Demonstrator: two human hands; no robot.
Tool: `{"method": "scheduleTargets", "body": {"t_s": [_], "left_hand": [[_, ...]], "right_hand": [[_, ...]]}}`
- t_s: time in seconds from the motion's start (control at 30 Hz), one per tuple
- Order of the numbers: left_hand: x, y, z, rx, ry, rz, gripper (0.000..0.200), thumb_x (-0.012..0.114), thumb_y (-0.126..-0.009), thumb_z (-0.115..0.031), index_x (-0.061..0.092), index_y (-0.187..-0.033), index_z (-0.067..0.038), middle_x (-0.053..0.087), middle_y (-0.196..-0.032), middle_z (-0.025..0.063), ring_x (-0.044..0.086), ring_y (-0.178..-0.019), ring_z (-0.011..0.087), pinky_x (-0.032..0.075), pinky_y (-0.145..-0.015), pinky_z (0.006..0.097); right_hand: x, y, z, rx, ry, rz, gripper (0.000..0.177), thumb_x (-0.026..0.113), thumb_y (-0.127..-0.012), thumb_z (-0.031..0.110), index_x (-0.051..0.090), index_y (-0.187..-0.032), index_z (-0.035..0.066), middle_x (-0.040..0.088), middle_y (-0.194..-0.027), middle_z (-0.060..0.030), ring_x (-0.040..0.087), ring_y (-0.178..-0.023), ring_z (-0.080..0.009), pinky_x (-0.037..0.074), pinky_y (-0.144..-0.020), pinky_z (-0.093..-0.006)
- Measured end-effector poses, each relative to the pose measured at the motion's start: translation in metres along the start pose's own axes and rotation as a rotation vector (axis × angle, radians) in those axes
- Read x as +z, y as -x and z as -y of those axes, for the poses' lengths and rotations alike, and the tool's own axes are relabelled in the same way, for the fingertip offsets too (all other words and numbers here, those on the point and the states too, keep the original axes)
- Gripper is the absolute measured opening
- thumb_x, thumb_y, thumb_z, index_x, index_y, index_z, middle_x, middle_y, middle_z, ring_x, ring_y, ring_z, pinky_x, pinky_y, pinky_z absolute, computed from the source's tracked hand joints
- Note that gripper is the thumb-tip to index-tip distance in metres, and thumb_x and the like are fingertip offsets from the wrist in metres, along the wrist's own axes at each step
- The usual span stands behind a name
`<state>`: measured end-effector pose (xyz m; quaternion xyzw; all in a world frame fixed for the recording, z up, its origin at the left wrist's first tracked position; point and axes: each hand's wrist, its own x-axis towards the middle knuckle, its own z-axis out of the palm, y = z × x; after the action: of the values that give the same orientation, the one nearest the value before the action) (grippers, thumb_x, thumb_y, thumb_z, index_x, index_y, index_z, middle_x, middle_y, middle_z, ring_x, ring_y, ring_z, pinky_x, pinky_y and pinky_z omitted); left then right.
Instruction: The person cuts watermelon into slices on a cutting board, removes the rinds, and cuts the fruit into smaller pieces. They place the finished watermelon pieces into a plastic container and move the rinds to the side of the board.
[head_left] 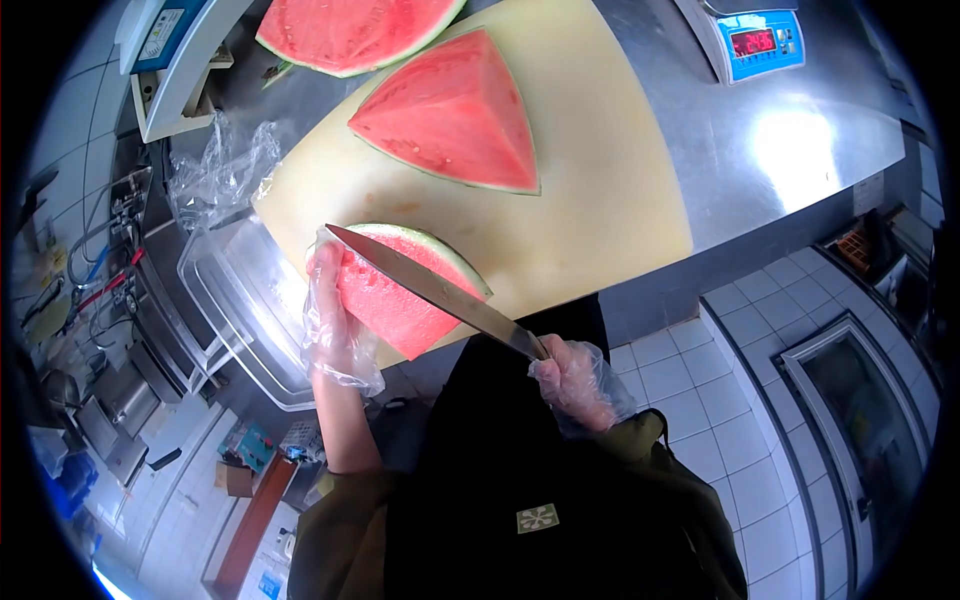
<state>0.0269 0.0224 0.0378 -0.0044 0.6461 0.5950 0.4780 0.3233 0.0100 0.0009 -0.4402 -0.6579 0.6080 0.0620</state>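
At the near edge of the cutting board [620,190], someone's got a watermelon piece [395,315] with a knife [430,288] slanting right across it. Looks like the cutting stage to me, though I can't tell whether the blade's biting in or just hovering over the flesh. Next stroke would call for a steady piece and, honestly, those fingertips tucked away, cos the knife tip is right up by them. Left hand [338,325], in a clear plastic glove, is curled round the melon's left end; some fingers are hidden, so no idea how hard it's squeezing. Right hand [580,385], gloved too, is closed in a fist round the handle. A bigger wedge [455,115] sits further back on the board, well clear of the blade.
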Motion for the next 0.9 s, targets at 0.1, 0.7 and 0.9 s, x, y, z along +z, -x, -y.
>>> {"method": "scheduleTargets", "body": {"t_s": [0.1, 0.7, 0.9], "left_hand": [[0.006, 0.001, 0.0, -0.011, 0.04, -0.003, 0.036, 0.067, -0.091, -0.033, 0.053, -0.114, -0.01, 0.061, -0.102, 0.0055, 0.062, -0.093, 0.0168, 0.053, -0.084, 0.0332], [0.015, -0.019, -0.013, -0.087, 0.033, -0.094, 0.05, 0.069, -0.088, -0.037, 0.051, -0.125, -0.009, 0.062, -0.106, 0.0078, 0.064, -0.094, 0.0198, 0.055, -0.084, 0.0348], [0.013, -0.024, -0.02, -0.173, 0.029, -0.092, 0.05, 0.068, -0.089, -0.037, 0.051, -0.127, -0.01, 0.062, -0.106, 0.0055, 0.062, -0.096, 0.0167, 0.053, -0.086, 0.0337]], "right_hand": [[0.0, -0.002, 0.002, -0.006, -0.012, -0.001, 0.035, 0.049, -0.096, 0.039, 0.052, -0.088, 0.005, 0.055, -0.069, -0.0214, 0.057, -0.065, -0.0427, 0.045, -0.055, -0.0485], [0.021, -0.052, 0.014, -0.095, -0.115, -0.169, 0.032, 0.046, -0.097, 0.033, 0.056, -0.09, 0.003, 0.059, -0.074, -0.0236, 0.056, -0.067, -0.0461, 0.044, -0.06, -0.0508], [0.019, -0.066, 0.025, 0.063, -0.069, -0.088, 0.038, 0.046, -0.097, 0.036, 0.056, -0.084, 0.002, 0.059, -0.074, -0.0241, 0.056, -0.071, -0.0473, 0.043, -0.064, -0.0531]]}}
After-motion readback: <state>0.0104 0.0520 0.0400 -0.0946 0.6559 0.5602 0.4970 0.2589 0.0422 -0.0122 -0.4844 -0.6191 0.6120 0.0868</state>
